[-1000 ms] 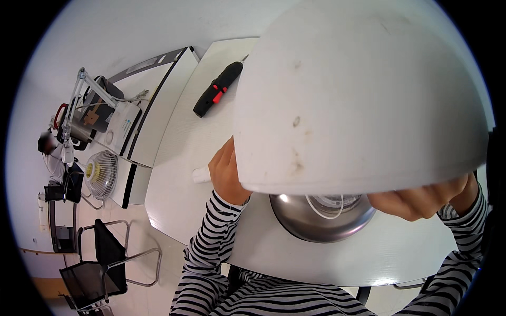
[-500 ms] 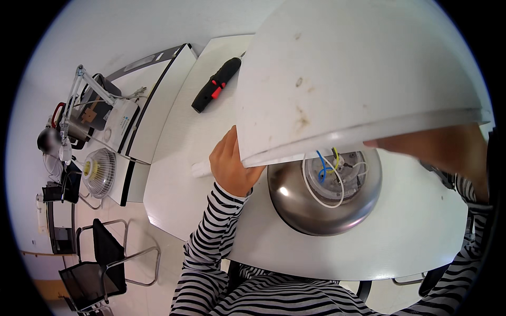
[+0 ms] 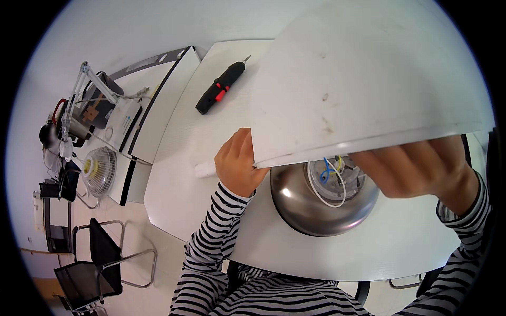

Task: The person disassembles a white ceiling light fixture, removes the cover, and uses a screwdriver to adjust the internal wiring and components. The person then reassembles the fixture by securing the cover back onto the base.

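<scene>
A large white dome-shaped lampshade (image 3: 379, 79), marked with a few brown stains, is held tilted above the table, its rim toward me. My left hand (image 3: 237, 163) is closed on the shade's left edge. My right hand (image 3: 416, 171) is slightly blurred; its bent fingers reach under the near rim, and the fingertips and anything in them are hidden. Beneath the shade lies a round brushed-metal lamp base (image 3: 321, 216) with blue, yellow-green and white wires (image 3: 327, 171) in its middle. The shade covers the base's far part.
A black and red power screwdriver (image 3: 221, 88) lies at the far left of the table. A white cylindrical thing (image 3: 205, 169) is beside my left hand. Further left are a side desk with a desk lamp (image 3: 89, 84), a fan (image 3: 100, 171) and a black chair (image 3: 100, 258).
The lampshade has shifted a little right, and its stains have moved right and down. My right hand has come nearer to me and left, showing more below the rim.
</scene>
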`<state>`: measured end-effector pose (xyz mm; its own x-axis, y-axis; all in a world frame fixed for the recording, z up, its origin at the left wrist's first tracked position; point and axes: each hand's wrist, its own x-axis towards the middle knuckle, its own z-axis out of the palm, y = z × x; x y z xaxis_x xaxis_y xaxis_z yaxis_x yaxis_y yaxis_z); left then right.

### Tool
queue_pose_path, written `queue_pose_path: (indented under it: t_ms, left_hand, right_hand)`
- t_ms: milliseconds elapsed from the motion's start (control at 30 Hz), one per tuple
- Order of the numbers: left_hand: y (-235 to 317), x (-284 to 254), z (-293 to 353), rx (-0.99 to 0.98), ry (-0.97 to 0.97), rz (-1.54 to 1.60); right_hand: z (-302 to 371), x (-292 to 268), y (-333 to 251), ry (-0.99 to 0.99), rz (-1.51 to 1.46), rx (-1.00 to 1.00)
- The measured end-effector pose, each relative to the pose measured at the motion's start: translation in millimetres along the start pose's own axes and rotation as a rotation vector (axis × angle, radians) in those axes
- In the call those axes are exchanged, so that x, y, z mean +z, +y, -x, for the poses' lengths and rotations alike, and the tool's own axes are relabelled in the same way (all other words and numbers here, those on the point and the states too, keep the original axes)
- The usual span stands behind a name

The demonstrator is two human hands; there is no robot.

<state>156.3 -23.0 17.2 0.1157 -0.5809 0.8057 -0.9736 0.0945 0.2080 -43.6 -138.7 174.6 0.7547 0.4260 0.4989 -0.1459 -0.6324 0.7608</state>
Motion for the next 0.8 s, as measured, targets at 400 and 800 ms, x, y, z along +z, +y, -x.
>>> queue_pose_path:
  t_ms: [400, 800]
  left_hand:
    - [1, -9, -1, -0.055, -0.049, -0.056]
    - [7, -8, -8, -0.078, -0.006, 0.041]
  right_hand:
    - [0, -1, 8, -0.563, -0.498, 0.232]
    - [-8, 0, 14, -0.747, -1.028, 0.594]
